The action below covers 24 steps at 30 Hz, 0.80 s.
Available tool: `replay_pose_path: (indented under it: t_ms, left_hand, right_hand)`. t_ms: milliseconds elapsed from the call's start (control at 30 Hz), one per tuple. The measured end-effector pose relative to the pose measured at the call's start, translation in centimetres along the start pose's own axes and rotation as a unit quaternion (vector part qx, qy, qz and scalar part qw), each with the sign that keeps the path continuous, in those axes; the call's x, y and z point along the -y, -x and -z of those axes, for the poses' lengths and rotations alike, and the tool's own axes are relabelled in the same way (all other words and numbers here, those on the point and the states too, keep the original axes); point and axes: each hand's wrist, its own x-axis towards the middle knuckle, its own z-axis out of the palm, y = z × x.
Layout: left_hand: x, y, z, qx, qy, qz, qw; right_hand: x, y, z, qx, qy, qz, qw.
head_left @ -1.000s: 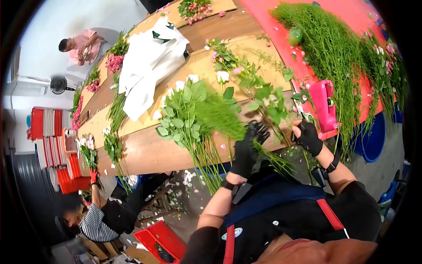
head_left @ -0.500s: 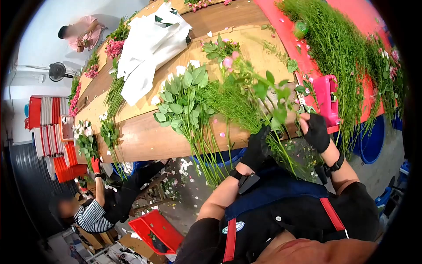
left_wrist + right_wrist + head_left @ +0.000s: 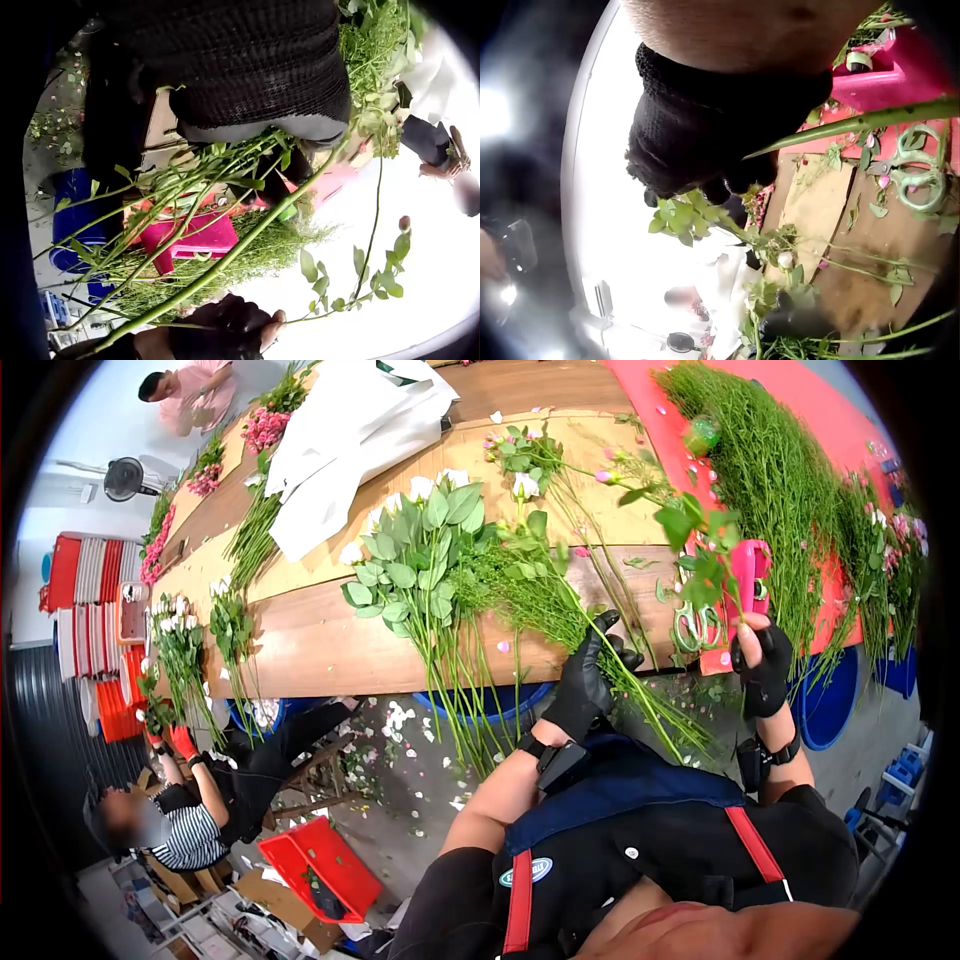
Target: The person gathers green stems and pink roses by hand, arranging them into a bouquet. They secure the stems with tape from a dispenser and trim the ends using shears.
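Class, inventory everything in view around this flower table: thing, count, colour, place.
mixed stems: one bunch, green, left grip
leafy stem: one, green, right grip
flower bunches: several, white or pink, tabletop
scissors: one pair, pale green, tabletop right
pink holder: one, pink, beside scissors
white wrapping: one heap, white, tabletop
feathery greenery: one pile, green, red sheet
table: one, brown, centre
tubs: several, blue, below table edges
crates: several, red and white, left
other people: two, pink and striped tops, left
left grip, right grip: two, black gloves, near side
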Motion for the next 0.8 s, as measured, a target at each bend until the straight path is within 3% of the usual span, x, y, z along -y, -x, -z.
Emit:
replay_pose_path:
  t_ms: [100,167,300,333,467,500,567,633,667,733,800]
  left_hand:
    - [0.1,0.4,-0.6,-0.050,-0.036,-0.014,0.998]
    - [0.2,0.6,-0.7,-0.085,-0.045,-0.012,0.995]
    - [0.4,0.9,-0.7,-0.049,-0.053,-0.001,0.997]
    - [0.6,0.6,0.0,-0.043,-0.037,0.007,0.998]
    - [1.0,0.2,0.9,-0.045,-0.052,0.010,0.998]
    - [1.2,0.1,1.5,-0.045,-0.047,0.009,0.998]
    - [1.4,-0.2,2.3,-0.048,-0.038,0.006,0.998]
    - [1.3,-0.1,2.2,-0.046,-0.035,0.010,0.998]
    - [1.2,-0.1,2.1,-0.052,-0.039,0.013,0.998]
    - [1.1,-0.1,2.3,-0.067,-0.039,0.017,0.997]
    - [1.4,-0.3,3.1,-0.081,-0.038,0.014,0.996]
  right_hand:
    - [1.2,1.8,1.7,-0.043,0.025,0.025,0.998]
    - [0.7,2.8,3.0,-0.077,-0.071,0.028,0.994]
    - [0.6,2.3,3.6,-0.091,0.105,0.025,0.990]
    - [0.0,2.1,3.3,-0.059,0.054,-0.026,0.997]
    - [-5.2,-3.6,-1.4,-0.044,0.118,0.129,0.984]
    - [-9.9,-6.4,-1.4,-0.038,0.322,0.251,0.912]
    - [-4.5,-9.4,-4.6,-0.078,0.447,0.296,0.841]
    - [-4.3,-10.4,-7.1,-0.059,0.390,0.313,0.864]
    - [-4.8,-10.3,-8.2,0.045,0.374,0.232,0.897]
    - [-7.5,-9.7,-10.1,0.218,0.328,0.065,0.917]
    - [-9.1,-8.9,-11.5,0.375,0.332,0.035,0.865]
